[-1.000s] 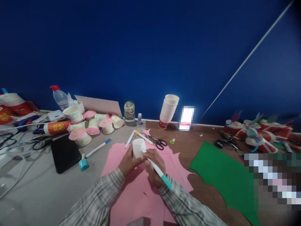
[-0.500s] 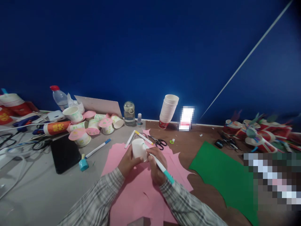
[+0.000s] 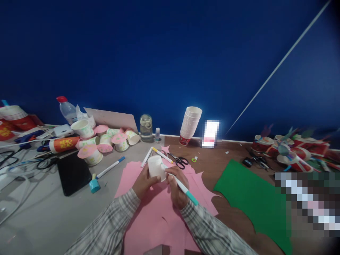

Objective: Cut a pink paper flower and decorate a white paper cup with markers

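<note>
My left hand (image 3: 145, 182) is wrapped round a small white paper cup (image 3: 156, 167), held upside down above pink paper (image 3: 156, 216). My right hand (image 3: 177, 187) pinches a white marker with a teal end (image 3: 183, 187), and its tip rests against the cup's side. Both sleeves are grey plaid.
Black scissors (image 3: 178, 161), loose markers (image 3: 109, 168) and a teal cap (image 3: 94, 185) lie near the pink paper. A stack of paper cups (image 3: 190, 125), a glass jar (image 3: 146, 127), decorated cups (image 3: 91, 154), a black tablet (image 3: 73, 173) and green paper (image 3: 252, 198) surround it.
The marker's tip has slid along the cup's side and my right hand has shifted slightly right. The cup has turned a little in my left hand.
</note>
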Motion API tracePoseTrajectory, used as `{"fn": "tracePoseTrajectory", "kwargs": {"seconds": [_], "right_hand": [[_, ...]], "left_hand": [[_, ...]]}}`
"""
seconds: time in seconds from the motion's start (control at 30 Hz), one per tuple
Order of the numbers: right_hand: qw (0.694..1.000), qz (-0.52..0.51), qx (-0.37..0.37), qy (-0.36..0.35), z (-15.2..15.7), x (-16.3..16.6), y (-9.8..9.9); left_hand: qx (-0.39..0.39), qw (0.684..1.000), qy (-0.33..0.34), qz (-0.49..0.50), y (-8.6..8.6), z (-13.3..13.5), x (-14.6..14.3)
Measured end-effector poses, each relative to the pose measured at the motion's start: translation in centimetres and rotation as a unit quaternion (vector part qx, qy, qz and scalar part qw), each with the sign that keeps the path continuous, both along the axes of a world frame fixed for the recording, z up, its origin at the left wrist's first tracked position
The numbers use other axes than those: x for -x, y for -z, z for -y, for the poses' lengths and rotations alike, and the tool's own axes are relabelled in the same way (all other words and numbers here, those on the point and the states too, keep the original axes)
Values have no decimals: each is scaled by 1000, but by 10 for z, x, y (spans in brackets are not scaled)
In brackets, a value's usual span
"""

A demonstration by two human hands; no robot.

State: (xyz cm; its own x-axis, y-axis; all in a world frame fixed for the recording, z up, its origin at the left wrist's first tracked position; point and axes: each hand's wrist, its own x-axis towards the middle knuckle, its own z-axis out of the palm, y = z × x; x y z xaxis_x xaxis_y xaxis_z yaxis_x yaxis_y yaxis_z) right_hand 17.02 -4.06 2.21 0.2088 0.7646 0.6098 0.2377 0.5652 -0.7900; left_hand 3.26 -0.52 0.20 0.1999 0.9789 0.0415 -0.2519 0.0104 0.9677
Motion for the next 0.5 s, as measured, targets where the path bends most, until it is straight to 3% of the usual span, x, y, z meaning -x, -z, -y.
{"fn": "tracePoseTrajectory", "kwargs": {"seconds": [0.33,0.5], "right_hand": [[993,51,-51,-92,7,0,-4],[993,46,-95,-55,3,5,1]], "left_hand": [[12,999,-11,-34,0,-2,0],[3,999,-10,-36,-1,-1,0]]}}
